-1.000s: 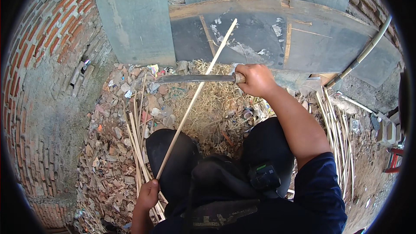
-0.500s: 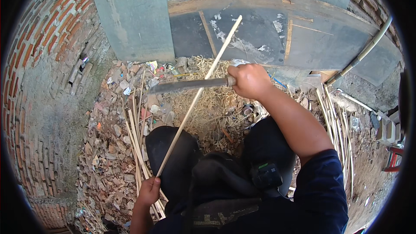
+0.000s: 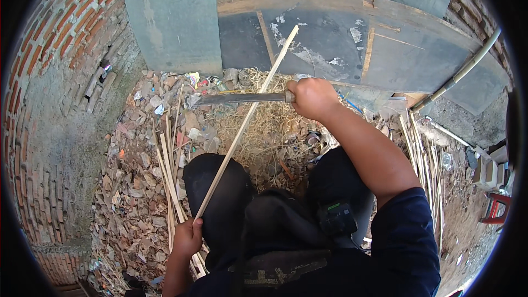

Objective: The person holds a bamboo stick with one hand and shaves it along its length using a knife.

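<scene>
My left hand (image 3: 188, 237) is closed round the lower end of a long, pale bamboo strip (image 3: 231, 149), beside my left knee. The strip slants up and away to the right, its far end in front of the dark boards. In my right hand (image 3: 314, 98) is the handle of a machete (image 3: 239, 98). Its long dark blade points left and crosses the strip at its upper part; the blade seems to lie against it. Below the blade, a heap of thin pale shavings (image 3: 247, 126) covers the ground between my knees.
Cut bamboo strips (image 3: 171, 179) lie by my left leg, and another bundle (image 3: 424, 159) is at the right. Dark boards (image 3: 324, 38) stand ahead, a brick wall (image 3: 49, 148) at left. Rubble and dry leaves (image 3: 132, 192) cover the ground. A red stool (image 3: 496, 208) stands far right.
The machete, blurred before, now shows sharply and sits slightly higher in the picture. The bamboo strip's far end has shifted a little left and down. Both hands keep their hold.
</scene>
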The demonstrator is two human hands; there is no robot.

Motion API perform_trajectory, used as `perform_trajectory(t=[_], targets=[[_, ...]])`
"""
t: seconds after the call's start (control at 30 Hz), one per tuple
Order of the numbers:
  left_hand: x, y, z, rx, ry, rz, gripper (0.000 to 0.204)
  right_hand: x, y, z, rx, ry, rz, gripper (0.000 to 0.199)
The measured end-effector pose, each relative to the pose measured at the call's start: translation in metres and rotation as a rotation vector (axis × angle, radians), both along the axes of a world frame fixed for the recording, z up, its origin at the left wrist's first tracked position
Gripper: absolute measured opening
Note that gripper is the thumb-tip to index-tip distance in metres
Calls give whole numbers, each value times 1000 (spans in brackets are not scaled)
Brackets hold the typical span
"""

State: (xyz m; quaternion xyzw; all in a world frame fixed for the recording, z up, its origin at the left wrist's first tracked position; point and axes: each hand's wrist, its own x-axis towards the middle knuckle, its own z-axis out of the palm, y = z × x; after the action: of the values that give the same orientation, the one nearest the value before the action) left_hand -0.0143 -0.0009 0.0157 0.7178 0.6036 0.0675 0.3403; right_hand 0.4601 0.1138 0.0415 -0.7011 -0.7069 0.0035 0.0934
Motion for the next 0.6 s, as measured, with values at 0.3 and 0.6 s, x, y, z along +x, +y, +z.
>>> perform_trajectory(t=[0.3,0.6], targets=[[-6,-13,2,113,36,-22,45,-9,-6,14,-36,57,18,17],[-8,-9,-2,85,20,-43,47,-6,-14,5,29,114,-8,24]])
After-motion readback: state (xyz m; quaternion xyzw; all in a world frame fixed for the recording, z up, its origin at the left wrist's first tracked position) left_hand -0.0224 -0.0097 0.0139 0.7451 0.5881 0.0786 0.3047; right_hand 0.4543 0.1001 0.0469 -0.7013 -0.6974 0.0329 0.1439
